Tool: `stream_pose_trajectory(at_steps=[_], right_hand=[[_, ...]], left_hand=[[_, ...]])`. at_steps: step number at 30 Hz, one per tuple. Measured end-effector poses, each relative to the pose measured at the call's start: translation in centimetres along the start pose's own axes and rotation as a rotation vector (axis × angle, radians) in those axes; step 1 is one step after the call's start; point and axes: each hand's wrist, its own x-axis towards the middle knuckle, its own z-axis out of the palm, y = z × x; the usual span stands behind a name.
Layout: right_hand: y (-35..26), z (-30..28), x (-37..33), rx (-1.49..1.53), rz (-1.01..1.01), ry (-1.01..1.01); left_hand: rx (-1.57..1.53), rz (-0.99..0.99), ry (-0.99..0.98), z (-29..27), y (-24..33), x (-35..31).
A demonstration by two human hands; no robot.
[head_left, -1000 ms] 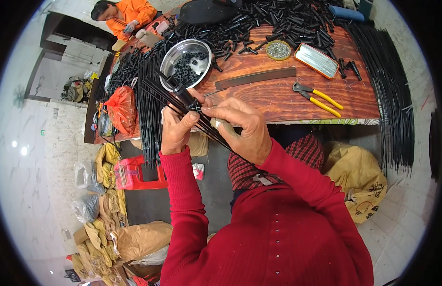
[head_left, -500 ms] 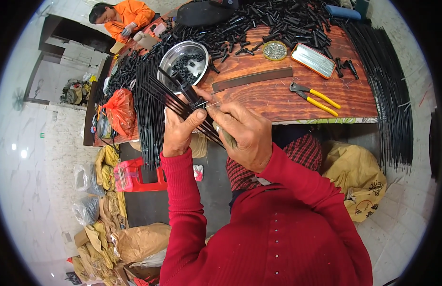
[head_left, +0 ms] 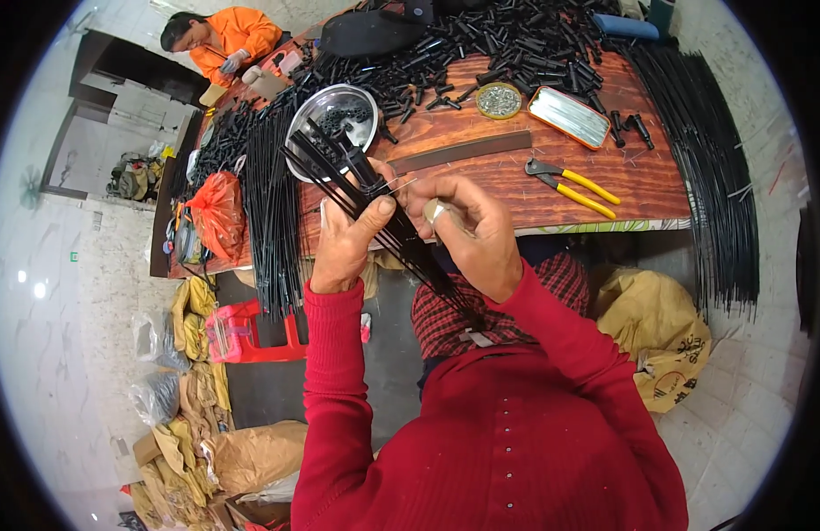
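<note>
In front of my chest, my left hand is closed round a bundle of thin black rods and a black tubular part. The rods slant from over the bowl down toward my lap. A thin silvery wire sticks out beside the tubular part, toward my right hand. That hand is closed, its fingertips curled in close to the wire's end. A pale wrap or cover shows on one of its digits. Exactly where the fingertips meet the wire is too small to tell.
The wooden table carries a steel bowl of small black rings, a flat dark bar, yellow-handled pliers, a dish of small metal pieces and a tray of wires. An orange-clad person sits at the far left.
My right hand has drawn back a little to the right from the tubular part. The rods' lower ends now show down to my lap. The whole view has shifted slightly.
</note>
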Motion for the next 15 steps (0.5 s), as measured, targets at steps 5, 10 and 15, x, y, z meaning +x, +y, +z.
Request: stream_pose_trajectory(at_steps=[5, 10, 15], right_hand=[[-0.2, -0.4, 0.4, -0.316, -0.161, 0.013], [-0.7, -0.5, 0.5, -0.355, -0.157, 0.044], [-1.2, -0.4, 0.0, -0.499, -0.258, -0.018]], left_hand=[[-0.061, -0.003, -0.011, 0.6, 0.1, 0.1], [-0.073, 0.047, -0.029, 0.8, -0.1, 0.1], [0.022, 0.078, 0.071, 1.0, -0.8, -0.3]])
